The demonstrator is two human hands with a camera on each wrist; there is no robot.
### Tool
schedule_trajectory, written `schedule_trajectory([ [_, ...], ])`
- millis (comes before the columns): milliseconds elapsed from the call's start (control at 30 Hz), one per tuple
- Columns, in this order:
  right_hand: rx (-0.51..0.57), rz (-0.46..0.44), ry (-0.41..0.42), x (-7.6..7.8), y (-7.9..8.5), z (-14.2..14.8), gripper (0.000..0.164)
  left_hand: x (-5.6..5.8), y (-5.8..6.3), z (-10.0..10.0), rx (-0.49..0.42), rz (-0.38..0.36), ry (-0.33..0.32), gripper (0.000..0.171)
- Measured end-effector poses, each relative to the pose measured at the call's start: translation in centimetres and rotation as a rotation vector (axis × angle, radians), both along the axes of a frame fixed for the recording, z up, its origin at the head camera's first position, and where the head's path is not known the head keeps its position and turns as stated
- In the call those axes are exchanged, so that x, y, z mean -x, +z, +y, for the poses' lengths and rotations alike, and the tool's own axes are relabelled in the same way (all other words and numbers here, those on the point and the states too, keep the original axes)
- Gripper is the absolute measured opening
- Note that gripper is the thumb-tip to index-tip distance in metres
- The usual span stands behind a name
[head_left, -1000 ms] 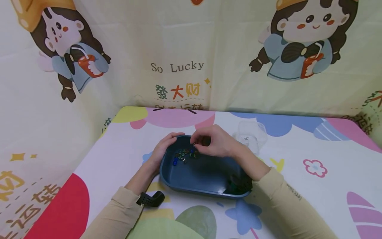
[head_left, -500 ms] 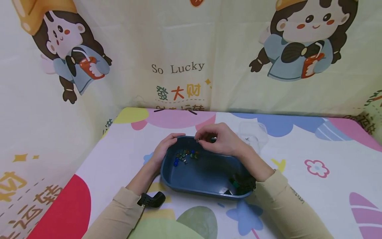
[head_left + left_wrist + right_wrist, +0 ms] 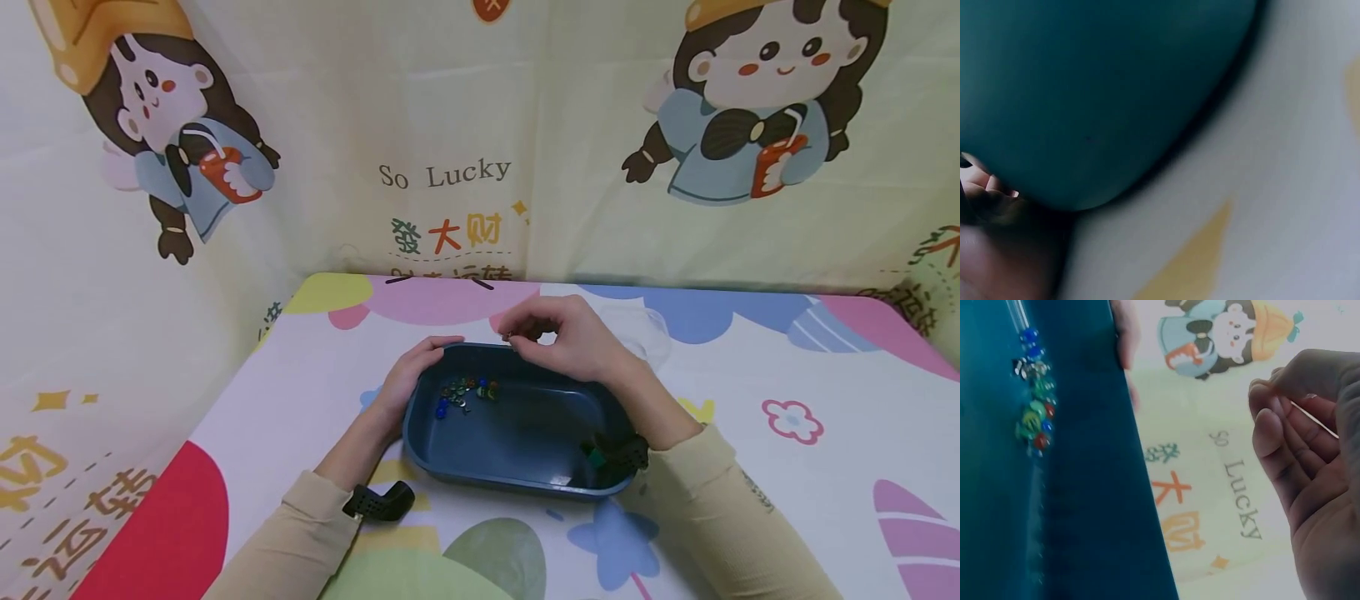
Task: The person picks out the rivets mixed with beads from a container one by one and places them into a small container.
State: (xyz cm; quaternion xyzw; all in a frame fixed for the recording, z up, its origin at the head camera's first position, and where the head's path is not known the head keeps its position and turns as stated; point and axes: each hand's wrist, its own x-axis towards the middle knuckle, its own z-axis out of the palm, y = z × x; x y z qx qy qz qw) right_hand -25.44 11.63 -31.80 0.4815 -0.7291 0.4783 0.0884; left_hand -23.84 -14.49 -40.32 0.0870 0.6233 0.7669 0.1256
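My left hand [image 3: 402, 377] holds the left end of a dark blue tray [image 3: 517, 487], with fingers reaching round its back corner. Inside, toward the back left, lies a small cluster of glass beads [image 3: 468, 388], blue, green, red and clear, with silvery bits among them. In the right wrist view these beads [image 3: 1038, 419] line up along the tray's inner edge. Above the tray's back rim, my right hand [image 3: 573, 337] pinches a tiny dark shiny piece [image 3: 506, 337] between thumb and forefinger; its kind cannot be told. The left wrist view shows mostly blurred tray wall [image 3: 1116, 112].
A clear plastic box [image 3: 648, 333] stands behind my right hand, partly hidden by it. Black wrist cameras hang from both wrists, the right one [image 3: 618, 454] over the tray's right end. A patterned cloth [image 3: 750, 517] covers the table, with a printed curtain [image 3: 450, 100] behind.
My right hand has lifted away from the beads, moving back and right over the tray's rim with the tiny piece. The left hand and the tray stay nearly still.
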Motion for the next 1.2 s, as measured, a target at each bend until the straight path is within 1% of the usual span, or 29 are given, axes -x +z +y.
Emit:
schedule_trajectory([
  [167, -0.011, -0.038, -0.038, 0.0, 0.6, 1.1, 0.019, 0.0, 0.0, 0.0, -0.012, -0.014, 0.009, 0.042],
  [367, 0.003, -0.084, -0.082, 0.0, 0.9, 2.1, 0.020, -0.1, 0.0, -0.2, 0.013, -0.008, 0.012, 0.042],
  [533, 0.012, -0.097, -0.119, 0.3, 1.0, 2.9, 0.022, -0.1, 0.1, -0.3, 0.037, -0.002, 0.021, 0.043],
  [633, 0.018, -0.114, -0.136, 0.5, 1.1, 3.5, 0.021, 0.1, 0.2, -0.4, 0.035, -0.001, 0.030, 0.043],
  [800, 0.024, -0.142, -0.174, 0.9, 0.9, 4.7, 0.018, 0.2, 0.3, -0.7, 0.033, -0.003, 0.052, 0.042],
  [1000, 0.038, -0.160, -0.218, 1.5, 0.6, 5.9, 0.017, 0.3, 0.3, -0.9, 0.016, 0.008, 0.046, 0.042],
  [1100, 0.036, -0.165, -0.241, 1.7, 0.6, 6.7, 0.016, 0.3, 0.4, -0.8, 0.015, 0.012, 0.053, 0.042],
  [1200, 0.020, -0.196, -0.265, 1.8, 0.4, 7.5, 0.015, 0.2, 0.3, -0.6, 0.017, 0.015, 0.050, 0.043],
])
